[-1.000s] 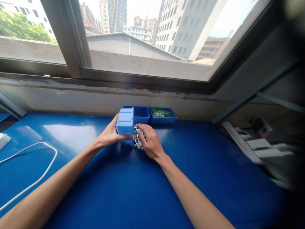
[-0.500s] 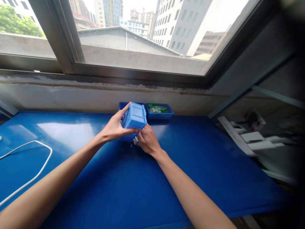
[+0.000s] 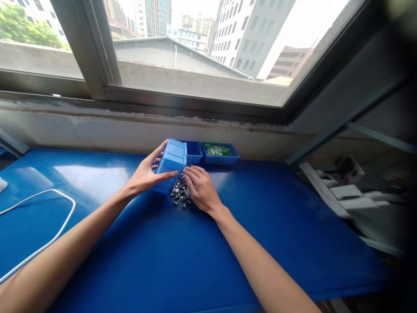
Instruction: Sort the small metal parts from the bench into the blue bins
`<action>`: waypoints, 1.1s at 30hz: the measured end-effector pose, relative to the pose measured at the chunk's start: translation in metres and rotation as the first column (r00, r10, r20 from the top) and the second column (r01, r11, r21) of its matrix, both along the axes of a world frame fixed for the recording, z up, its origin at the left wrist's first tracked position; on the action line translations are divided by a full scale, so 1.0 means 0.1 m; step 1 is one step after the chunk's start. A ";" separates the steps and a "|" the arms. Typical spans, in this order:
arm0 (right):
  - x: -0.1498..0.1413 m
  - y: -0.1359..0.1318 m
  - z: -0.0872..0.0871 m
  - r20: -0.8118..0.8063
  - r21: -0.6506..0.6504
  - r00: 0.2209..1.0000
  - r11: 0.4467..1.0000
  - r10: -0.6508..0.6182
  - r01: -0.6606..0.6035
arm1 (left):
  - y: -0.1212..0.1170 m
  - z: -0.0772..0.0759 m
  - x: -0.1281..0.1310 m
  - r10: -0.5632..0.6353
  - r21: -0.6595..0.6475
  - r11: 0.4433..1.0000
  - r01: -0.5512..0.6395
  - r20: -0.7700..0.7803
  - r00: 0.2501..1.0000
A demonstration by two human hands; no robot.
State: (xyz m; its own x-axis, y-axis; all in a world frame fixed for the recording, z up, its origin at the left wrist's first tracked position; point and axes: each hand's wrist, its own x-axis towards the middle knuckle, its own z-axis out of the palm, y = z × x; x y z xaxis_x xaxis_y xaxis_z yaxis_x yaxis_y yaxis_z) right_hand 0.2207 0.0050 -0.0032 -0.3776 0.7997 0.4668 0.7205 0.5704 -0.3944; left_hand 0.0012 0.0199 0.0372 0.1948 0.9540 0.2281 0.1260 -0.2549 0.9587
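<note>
My left hand (image 3: 147, 174) grips a light blue plastic bin (image 3: 172, 156), thumb on the near side and fingers round the far side. The bin is tipped on its side with its bottom toward me; its inside is hidden. Just below and to its right, a pile of small dark bolts (image 3: 179, 192) lies on the blue tabletop. Cupped at the right edge of this pile, my right hand (image 3: 203, 189) has its fingers extended over the bolts and touching them. No bolt shows gripped in it.
Behind the hands, a dark blue bin (image 3: 194, 150) stands against the wall beside another blue bin (image 3: 221, 159) holding green-and-clear plastic bags. A white cable (image 3: 61, 226) curves across the left of the blue table (image 3: 156, 269). White items sit on a shelf (image 3: 348, 191) at right.
The tilted bin has moved left in my left hand. A spread pile of bolts now shows on the table, where only a few were visible. My right hand's fingers have loosened and extended.
</note>
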 end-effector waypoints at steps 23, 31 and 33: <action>-0.86 0.36 0.40 -0.013 -0.048 0.973 0.972 0.229 -0.229 | 0.11 -0.26 -0.29 0.266 -0.141 0.964 -0.227 0.603 0.752; -0.98 0.95 0.38 0.142 0.047 0.968 0.976 0.206 -0.215 | 0.17 -0.31 -0.39 0.467 -0.447 0.858 -0.251 0.480 0.742; -0.97 1.00 0.37 0.147 0.057 0.966 0.973 0.212 -0.222 | 0.15 -0.31 -0.38 0.451 -0.505 0.834 -0.223 0.390 0.803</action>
